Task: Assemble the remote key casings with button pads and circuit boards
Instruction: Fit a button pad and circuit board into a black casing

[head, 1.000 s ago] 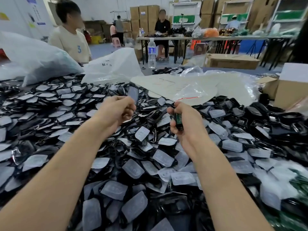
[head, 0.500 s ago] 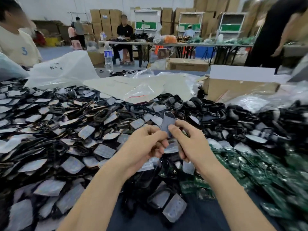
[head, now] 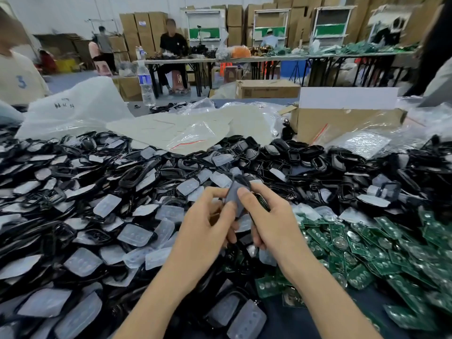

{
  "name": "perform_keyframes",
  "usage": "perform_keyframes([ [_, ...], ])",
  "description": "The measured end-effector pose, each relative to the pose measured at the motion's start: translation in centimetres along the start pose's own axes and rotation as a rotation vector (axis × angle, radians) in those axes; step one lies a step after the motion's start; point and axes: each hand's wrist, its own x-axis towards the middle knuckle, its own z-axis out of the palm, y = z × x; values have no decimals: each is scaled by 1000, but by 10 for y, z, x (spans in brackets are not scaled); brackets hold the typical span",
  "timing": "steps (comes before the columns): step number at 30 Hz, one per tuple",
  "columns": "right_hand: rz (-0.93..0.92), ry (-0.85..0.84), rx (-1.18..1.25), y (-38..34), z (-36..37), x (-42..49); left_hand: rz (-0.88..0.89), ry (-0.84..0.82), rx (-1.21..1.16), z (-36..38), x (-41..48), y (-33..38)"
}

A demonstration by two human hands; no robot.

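Button pad, pinched by fingers of left hand and right hand, mostly hides the casing.

"What's lifted off the pile?"

"One grey, translucent button pad, tilted on edge; pinched by the left hand, under the thumb of the right hand; a black casing sits in that same grip."

"And the stock?"

"Loose pads and black casing shells heaped over the surface, left and middle; green circuit boards piled at the right."
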Motion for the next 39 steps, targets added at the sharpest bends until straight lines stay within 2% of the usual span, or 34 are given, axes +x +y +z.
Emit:
perform_keyframes([
  [7,28,74,117,7,3,1,49,-42,60,4,-3,-5],
  [12,37,51,191,9,3,0,72,-10,30,7,-5,-3],
  [17,74,4,241,7,3,0,18,1,-35,6,-4,1],
  [22,98,-66,249,5,1,-1,-38,-108,-46,5,-2,1],
  [32,56,38,173,6,2,-1,-27,-207,29,4,-3,-4],
  [35,69,30,182,5,4,-1,-7,-190,56,3,-4,-5],
  [39,92,16,193,6,4,0,50,-87,154,4,-4,-7],
])
